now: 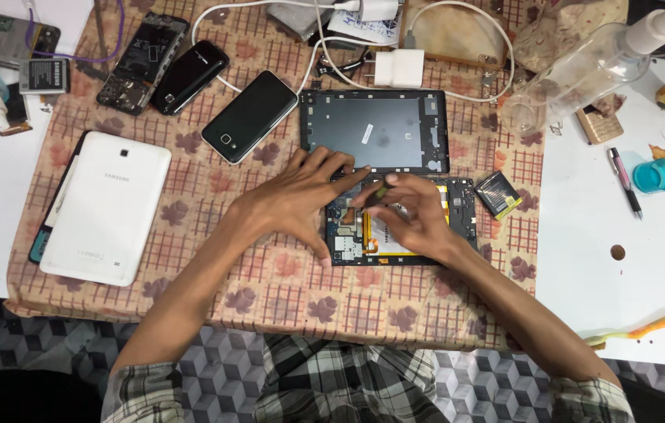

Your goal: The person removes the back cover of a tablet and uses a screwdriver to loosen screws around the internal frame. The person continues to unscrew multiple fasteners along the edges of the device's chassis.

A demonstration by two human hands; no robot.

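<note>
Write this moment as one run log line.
left hand: pressing on opened tablet | right hand: holding small tool over tablet | removed back cover: lying behind

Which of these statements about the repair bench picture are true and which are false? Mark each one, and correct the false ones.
1. Both hands rest on the opened tablet. True.
2. The white tablet lies to the person's right. False: it lies to their left.
3. The right hand pinches a small tool. True.
4. The orange toothbrush lies on the patterned cloth. False: it lies on the white table.
5. The left hand holds a black phone. False: that phone lies apart.
</note>
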